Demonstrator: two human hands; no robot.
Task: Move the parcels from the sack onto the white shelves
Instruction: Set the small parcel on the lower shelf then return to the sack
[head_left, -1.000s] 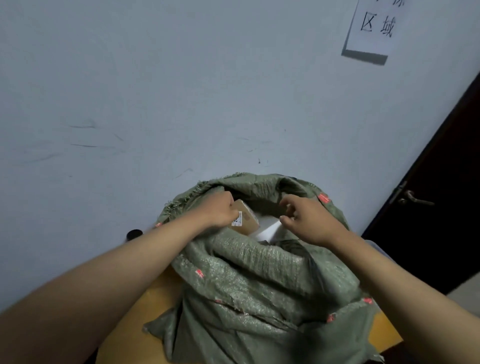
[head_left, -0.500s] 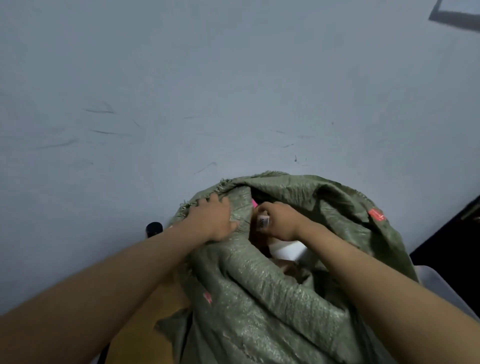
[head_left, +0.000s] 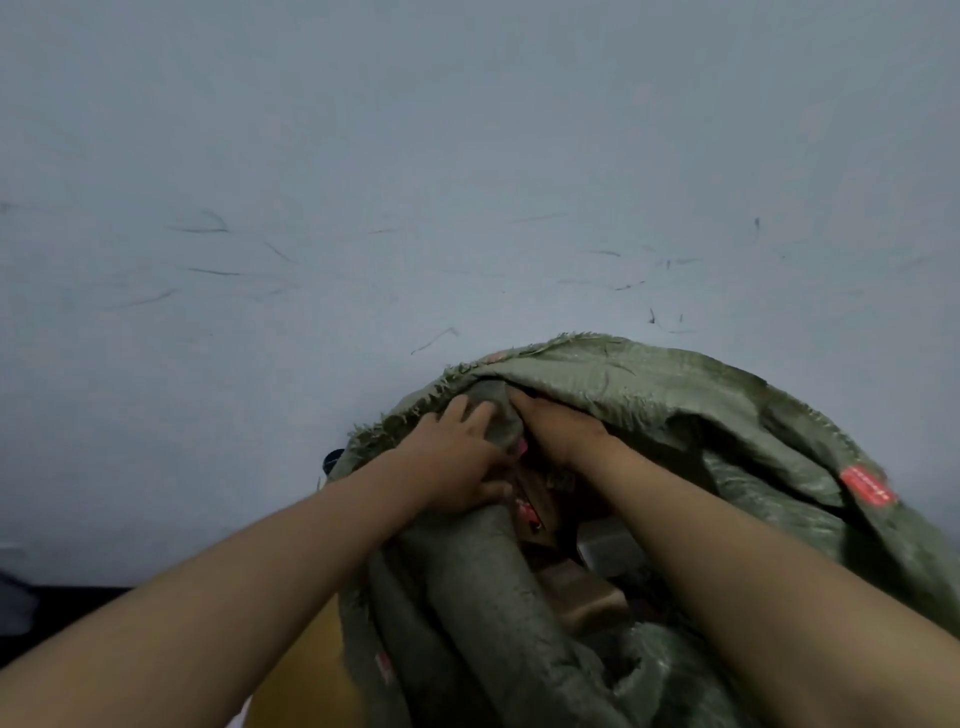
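Several parcels (head_left: 582, 592): lay deep inside the sack (head_left: 675, 415), none lifted out.
My left hand (head_left: 457, 462): gripped the sack's near rim, holding its mouth wide.
My right hand (head_left: 561, 431): reached inside among the parcels; fingers hidden, grasp unknowable.

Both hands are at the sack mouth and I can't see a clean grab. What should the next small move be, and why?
Probably pull the rim back further with the left hand, which grips the sack edge. The right hand reaches inside with its fingers hidden, and fabric partly covers the brown parcel, so a wider opening should come before lifting.
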